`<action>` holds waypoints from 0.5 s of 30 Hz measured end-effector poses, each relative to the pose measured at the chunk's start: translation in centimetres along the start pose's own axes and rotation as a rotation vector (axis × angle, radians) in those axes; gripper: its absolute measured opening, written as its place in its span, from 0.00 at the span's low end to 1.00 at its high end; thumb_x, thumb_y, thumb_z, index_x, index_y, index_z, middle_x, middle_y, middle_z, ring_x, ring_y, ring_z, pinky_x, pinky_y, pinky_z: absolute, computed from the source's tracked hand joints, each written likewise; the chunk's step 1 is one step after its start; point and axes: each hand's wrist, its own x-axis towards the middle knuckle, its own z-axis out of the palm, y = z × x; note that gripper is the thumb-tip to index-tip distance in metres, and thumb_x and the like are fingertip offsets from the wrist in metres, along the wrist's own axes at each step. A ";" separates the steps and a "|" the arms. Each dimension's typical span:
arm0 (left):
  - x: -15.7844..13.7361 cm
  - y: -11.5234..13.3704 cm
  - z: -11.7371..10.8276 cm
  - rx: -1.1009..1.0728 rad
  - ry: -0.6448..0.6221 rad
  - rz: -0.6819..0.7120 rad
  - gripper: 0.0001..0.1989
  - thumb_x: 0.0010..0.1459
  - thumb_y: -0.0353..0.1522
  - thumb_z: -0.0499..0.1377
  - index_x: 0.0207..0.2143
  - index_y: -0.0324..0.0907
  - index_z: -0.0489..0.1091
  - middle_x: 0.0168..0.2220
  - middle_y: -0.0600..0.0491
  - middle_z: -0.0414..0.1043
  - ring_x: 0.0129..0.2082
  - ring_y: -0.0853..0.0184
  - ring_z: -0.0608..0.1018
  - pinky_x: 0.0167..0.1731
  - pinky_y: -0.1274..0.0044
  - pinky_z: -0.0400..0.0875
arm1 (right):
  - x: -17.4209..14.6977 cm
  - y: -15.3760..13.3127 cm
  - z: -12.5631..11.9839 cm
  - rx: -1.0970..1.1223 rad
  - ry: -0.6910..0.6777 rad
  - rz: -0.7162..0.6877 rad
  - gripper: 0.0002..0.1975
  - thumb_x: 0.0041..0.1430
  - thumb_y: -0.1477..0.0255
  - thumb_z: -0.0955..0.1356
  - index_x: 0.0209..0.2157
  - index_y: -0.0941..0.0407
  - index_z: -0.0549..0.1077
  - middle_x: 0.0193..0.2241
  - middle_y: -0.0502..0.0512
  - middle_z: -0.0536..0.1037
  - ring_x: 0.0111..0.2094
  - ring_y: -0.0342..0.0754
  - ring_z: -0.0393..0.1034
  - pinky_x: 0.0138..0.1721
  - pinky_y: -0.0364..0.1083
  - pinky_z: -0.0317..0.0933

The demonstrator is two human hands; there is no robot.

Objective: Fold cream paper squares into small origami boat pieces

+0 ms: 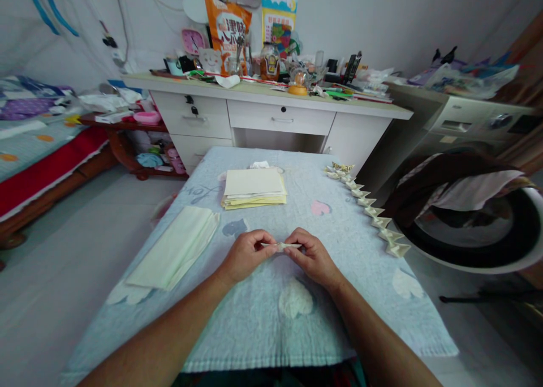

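Though near left grip (250,252), stack (253,184) apart

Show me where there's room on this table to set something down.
Bare cloth lies between the paper stack and the row of folded papers, and between that row and the right hand. The desk top beyond is crowded.

The left hand (250,252) and right hand (313,255) are pinching a folded paper (280,247) between them over the cloth-covered desk (250,330). A paper stack (253,183) is lying beyond, long pale sheets (172,250) are resting at left, and folded pieces (374,212) are lining the right side.
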 end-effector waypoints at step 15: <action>-0.1 0.4 0.5 0.202 0.038 0.146 0.04 0.53 0.31 0.61 0.28 0.40 0.73 0.27 0.54 0.72 0.28 0.70 0.73 0.28 0.80 0.65 | 0.1 -0.3 0.2 -0.056 0.005 -0.056 0.10 0.61 0.65 0.66 0.32 0.55 0.76 0.28 0.52 0.71 0.33 0.45 0.66 0.36 0.44 0.59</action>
